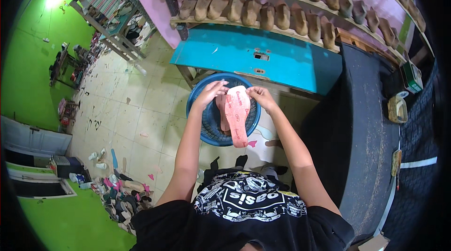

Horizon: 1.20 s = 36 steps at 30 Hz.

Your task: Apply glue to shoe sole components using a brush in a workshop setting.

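A pink shoe insole (238, 117) with red printing hangs over a blue plastic basket (256, 121), its wide end up and its narrow end toward me. My right hand (262, 98) pinches the edge of the wide end between thumb and fingers. At the other side of that end is my left hand (213, 92), fingers stretched out and apart, not closed on the insole. Beneath and to the left, a second pink insole (222, 115) shows partly inside the basket; the first one covers the rest of it.
Behind the basket stands a turquoise table (216, 46), below shelves of wooden shoe lasts (251, 11). A dark-topped bench (361, 143) runs along my right. Scraps lie on the tiled floor (145, 96), and a heap of shoe pieces (120, 199) sits at the lower left.
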Motion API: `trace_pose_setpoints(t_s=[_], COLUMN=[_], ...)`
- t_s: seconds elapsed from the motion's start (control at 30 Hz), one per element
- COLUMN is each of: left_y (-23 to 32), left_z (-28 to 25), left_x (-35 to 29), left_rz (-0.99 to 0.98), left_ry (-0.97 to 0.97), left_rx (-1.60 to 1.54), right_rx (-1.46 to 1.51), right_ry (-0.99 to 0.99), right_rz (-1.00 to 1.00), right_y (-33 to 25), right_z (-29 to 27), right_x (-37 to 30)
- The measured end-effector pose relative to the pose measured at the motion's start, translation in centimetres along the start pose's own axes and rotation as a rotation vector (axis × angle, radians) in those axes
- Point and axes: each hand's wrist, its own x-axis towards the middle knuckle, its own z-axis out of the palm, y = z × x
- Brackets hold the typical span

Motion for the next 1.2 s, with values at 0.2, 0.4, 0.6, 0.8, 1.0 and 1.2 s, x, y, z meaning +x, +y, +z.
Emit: trace_pose_setpoints(t_s=[0.2, 0.4, 0.6, 0.8, 1.0, 1.2], left_y=[-5.0, -9.4, -10.0, -5.7, -3.1, 3.6], left_z=[-2.5, -2.2, 1.4, 8.9, 17.8, 30.7], left_x=[0.6, -0.5, -0.1, 2.0, 4.9, 2.5], left_rz=[0.095, 0.086, 0.030, 0.176, 0.357, 0.438], left_ry=[0.566, 0.578, 0.426, 0.191, -0.062, -0.484], left_rx=[-0.058, -0.016, 0.029, 0.085, 0.191, 0.131], right_rx=[-0.685, -0.445, -0.171, -0.179, -0.213, -0.241], right_ry=[0.375, 0.518, 0.532, 0.575, 0.798, 1.101], right_rz=[-0.044, 0.196, 0.308, 0.094, -0.097, -0.192], right_y=[6.8, 12.5, 11.2, 8.6, 2.9, -3.7], right_z=[-2.0, -4.8, -4.5, -6.7, -8.8, -10.3], right_x=[4.4, 1.0, -4.3, -10.0, -18.3, -29.9])
